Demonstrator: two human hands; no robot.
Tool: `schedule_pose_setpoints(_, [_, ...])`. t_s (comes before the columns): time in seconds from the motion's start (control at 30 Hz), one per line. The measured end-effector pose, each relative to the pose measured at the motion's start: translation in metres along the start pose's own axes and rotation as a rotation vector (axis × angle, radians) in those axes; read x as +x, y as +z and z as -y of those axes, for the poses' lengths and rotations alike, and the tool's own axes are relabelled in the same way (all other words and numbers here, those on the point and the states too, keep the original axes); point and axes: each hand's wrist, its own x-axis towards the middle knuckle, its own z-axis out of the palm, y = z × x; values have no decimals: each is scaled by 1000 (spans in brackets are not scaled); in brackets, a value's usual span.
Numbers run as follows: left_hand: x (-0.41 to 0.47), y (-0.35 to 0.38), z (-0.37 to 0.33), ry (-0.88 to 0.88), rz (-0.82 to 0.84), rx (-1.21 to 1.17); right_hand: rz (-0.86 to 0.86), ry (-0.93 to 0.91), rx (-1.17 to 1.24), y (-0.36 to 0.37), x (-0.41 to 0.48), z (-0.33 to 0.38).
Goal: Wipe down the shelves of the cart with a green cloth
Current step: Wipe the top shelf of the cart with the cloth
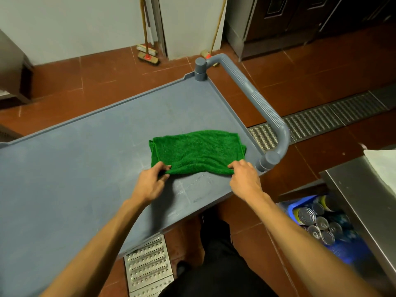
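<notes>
A folded green cloth (pixel 198 152) lies flat on the top shelf (pixel 85 159) of a grey-blue plastic cart, near the end that carries the tubular push handle (pixel 257 99). The cloth is doubled over, with layered edges showing at its left and right sides.

The left hand (pixel 151 183) pinches the cloth's near left corner: the thumb lies on top of the fabric, the fingers are curled beneath and beside the edge, and the heel of the hand sits low over the shelf. The right hand (pixel 244 179) pinches the near right corner in the same way, fingertips closed on the hem, knuckles raised, close to the handle's near post (pixel 267 161). Both grips are tight pinches on the fabric, not open palms pressed flat. The near edge of the cloth runs straight between the two hands.

A pale scuffed patch with faint lines marks the shelf surface just in front of the cloth, between the forearms.

The cart stands on red-brown floor tiles (pixel 321 67). A perforated metal drain grate (pixel 334 116) runs across the floor beyond the handle, and another section (pixel 147 266) shows below the shelf's near edge. To the right, a blue crate (pixel 351 251) of tin cans (pixel 315 219) sits under a stainless steel counter (pixel 364 189). Two brooms (pixel 147 54) lean against the far wall.
</notes>
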Motion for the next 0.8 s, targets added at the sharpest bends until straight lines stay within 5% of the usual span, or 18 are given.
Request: schedule_pose_setpoints(0.8, [-104,-44,54,8,59,31,51,-6,-6,32,-57,66])
